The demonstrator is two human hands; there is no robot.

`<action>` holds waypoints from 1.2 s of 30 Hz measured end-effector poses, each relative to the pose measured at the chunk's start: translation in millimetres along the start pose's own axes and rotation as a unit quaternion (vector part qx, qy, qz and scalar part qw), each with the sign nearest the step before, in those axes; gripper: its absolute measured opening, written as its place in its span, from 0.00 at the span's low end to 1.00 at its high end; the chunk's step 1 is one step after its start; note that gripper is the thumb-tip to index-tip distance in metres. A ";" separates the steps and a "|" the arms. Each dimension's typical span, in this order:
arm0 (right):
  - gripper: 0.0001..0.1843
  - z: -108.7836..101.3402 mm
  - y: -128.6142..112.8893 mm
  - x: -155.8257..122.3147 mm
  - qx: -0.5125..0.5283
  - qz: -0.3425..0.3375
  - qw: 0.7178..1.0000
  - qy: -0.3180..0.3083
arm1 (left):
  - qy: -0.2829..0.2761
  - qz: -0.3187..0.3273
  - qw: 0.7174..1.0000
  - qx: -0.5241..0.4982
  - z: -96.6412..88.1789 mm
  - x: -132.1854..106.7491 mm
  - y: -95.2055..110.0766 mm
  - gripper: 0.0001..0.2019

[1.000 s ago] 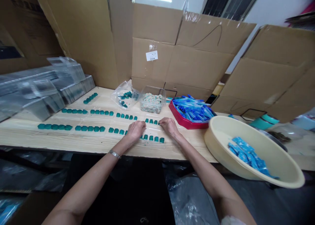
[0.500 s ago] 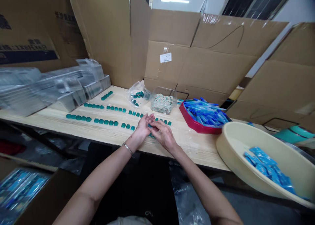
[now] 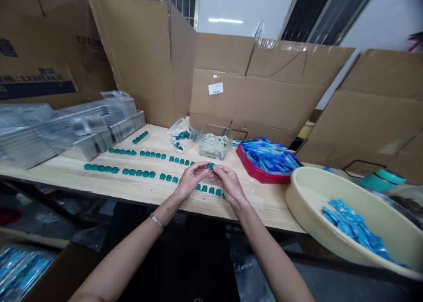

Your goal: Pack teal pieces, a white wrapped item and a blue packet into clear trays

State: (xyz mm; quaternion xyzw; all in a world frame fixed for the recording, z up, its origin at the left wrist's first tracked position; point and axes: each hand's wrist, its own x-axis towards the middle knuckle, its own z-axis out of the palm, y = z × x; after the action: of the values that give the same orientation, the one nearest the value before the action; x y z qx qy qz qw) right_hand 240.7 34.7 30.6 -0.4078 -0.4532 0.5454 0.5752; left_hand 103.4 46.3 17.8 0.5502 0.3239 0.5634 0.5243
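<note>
Between my two hands, above the table, is a small dark green faceted piece (image 3: 210, 165). My left hand (image 3: 191, 178) pinches it from the left with thumb and fingers. From the right, the fingertips of my right hand (image 3: 228, 184) grip the same piece. More green pieces (image 3: 139, 173) of this kind lie on the table in short groups forming rows, to the left of my hands and beneath them. Some pieces in the rows are hidden behind my hands.
Behind my hands stand a clear bag (image 3: 181, 136) of green pieces and a clear tub (image 3: 213, 145) of small pale bits. A red tray (image 3: 254, 172) holds blue items, beside a cream basin (image 3: 297, 196) with blue packets. Clear plastic trays (image 3: 89, 130) are stacked left; cardboard (image 3: 228, 55) walls the back.
My hands have risen slightly and turned, so the green piece now shows between both sets of fingertips. The left palm no longer faces up. The camera view has tilted upward.
</note>
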 end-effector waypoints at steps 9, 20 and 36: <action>0.15 -2.4 7.9 -5.2 -0.001 -0.003 1.000 -0.014 | 0.014 0.065 0.984 0.164 6.8 -1.7 3.4 0.15; 0.13 -12.2 2.6 -14.0 -0.438 -0.345 0.830 -0.009 | 0.003 0.033 0.973 0.230 6.6 1.9 1.9 0.10; 0.13 -17.0 17.0 -12.5 -0.292 -0.184 0.938 0.028 | -0.028 0.183 0.890 0.416 4.4 -9.0 -9.6 0.13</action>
State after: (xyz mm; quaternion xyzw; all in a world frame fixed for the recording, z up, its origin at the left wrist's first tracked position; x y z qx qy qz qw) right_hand 252.8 23.8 8.9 -0.4824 -0.6431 0.2620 0.5340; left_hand 108.5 39.2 7.0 0.7830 0.4071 0.4477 0.1437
